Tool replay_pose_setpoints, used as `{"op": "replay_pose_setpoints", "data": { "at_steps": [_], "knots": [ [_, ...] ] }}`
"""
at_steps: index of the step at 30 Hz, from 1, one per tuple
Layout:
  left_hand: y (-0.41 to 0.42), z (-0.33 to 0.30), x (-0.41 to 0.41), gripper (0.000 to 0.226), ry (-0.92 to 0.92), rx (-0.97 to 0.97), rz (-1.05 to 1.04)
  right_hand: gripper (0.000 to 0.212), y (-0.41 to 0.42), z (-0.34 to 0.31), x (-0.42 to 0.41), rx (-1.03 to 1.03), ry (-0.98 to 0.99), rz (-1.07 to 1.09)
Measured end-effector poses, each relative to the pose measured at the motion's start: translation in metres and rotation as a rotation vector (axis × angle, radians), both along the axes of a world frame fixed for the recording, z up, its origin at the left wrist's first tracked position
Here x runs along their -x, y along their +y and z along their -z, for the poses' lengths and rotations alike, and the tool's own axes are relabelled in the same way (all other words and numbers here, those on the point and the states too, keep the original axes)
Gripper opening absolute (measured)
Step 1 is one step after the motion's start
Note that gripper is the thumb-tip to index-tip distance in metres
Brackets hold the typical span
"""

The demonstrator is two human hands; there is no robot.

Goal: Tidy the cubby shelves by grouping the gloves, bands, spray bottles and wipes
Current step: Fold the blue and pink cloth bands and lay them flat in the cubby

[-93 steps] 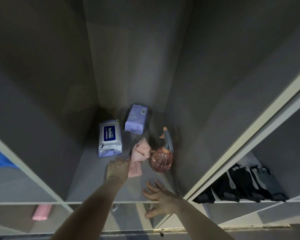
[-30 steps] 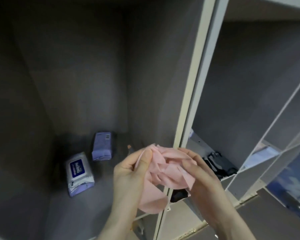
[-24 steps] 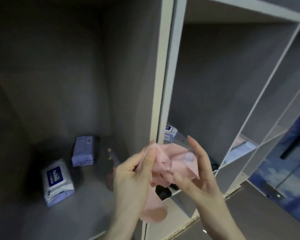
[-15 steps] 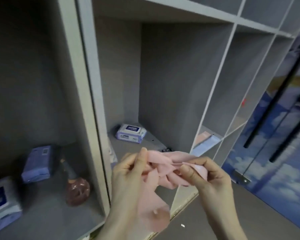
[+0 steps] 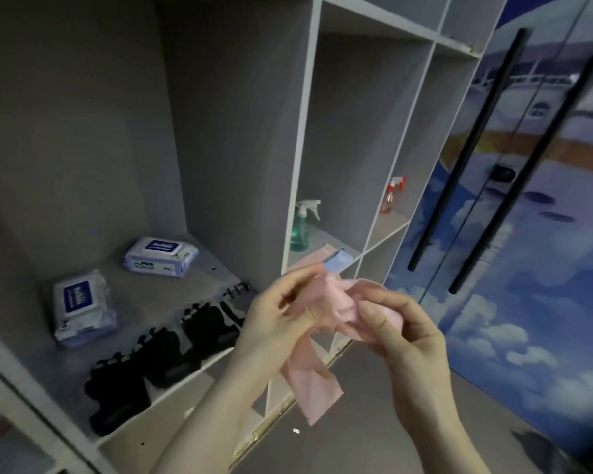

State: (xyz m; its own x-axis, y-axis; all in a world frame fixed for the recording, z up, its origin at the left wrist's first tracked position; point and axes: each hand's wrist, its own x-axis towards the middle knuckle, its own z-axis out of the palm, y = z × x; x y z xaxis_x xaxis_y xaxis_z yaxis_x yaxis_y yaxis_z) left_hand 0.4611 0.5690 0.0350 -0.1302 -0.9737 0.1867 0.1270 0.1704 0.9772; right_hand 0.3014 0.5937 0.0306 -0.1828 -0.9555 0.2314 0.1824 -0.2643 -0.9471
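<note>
I see pink band [image 5: 336, 302] bunched between my hands, loose tail hanging below. Two wipes packs [image 5: 83, 307] [image 5: 160, 256] lie flat at back of wide cubby; black gloves [image 5: 172, 350] in row along its front edge. Next cubby right: green spray bottle [image 5: 300, 227] upright, pink and blue bands [image 5: 326, 258] flat near front edge. Further right: red spray bottle [image 5: 391, 196] upright.

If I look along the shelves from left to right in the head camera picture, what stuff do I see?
Wipes pack → second wipes pack → black gloves → green spray bottle → red spray bottle. The pink band held by both hands in front overlaps the shelves, so it is left out.
</note>
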Motion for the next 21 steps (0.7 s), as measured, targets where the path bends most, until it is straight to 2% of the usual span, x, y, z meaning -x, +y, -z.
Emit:
{"op": "replay_pose_setpoints", "data": {
  "at_steps": [2, 4, 5, 7, 9, 11, 14, 18, 21],
  "knots": [
    [-0.008, 0.004, 0.017, 0.056, -0.113, 0.004, 0.034, 0.048, -0.003, 0.003, 0.019, -0.001, 0.028, -0.05],
    [-0.016, 0.008, 0.036, 0.042, -0.215, 0.051, -0.053, 0.074, -0.007, 0.005, 0.037, 0.002, -0.044, -0.092],
    [-0.02, 0.01, 0.047, 0.03, -0.232, 0.081, -0.108, 0.08, -0.01, 0.006, 0.045, 0.003, -0.08, -0.079],
    [-0.027, 0.011, 0.067, 0.016, -0.188, 0.1, -0.199, 0.073, -0.017, 0.007, 0.058, -0.016, -0.119, 0.017],
    [-0.035, 0.012, 0.081, 0.019, -0.131, 0.051, -0.234, 0.056, -0.025, 0.007, 0.07, -0.061, -0.101, 0.106],
    [-0.042, 0.009, 0.091, 0.022, 0.009, -0.07, -0.167, 0.036, -0.036, 0.009, 0.081, -0.111, -0.092, 0.094],
    [-0.06, 0.004, 0.101, 0.037, 0.242, -0.298, -0.035, 0.019, -0.057, 0.012, 0.097, -0.182, -0.219, -0.001],
    [-0.092, 0.004, 0.12, 0.028, 0.507, -0.472, 0.123, 0.029, -0.094, 0.009, 0.118, -0.262, -0.432, -0.082],
    [-0.12, 0.003, 0.133, 0.031, 0.623, -0.49, 0.261, 0.041, -0.122, 0.007, 0.127, -0.289, -0.56, -0.142]
  ]
}}
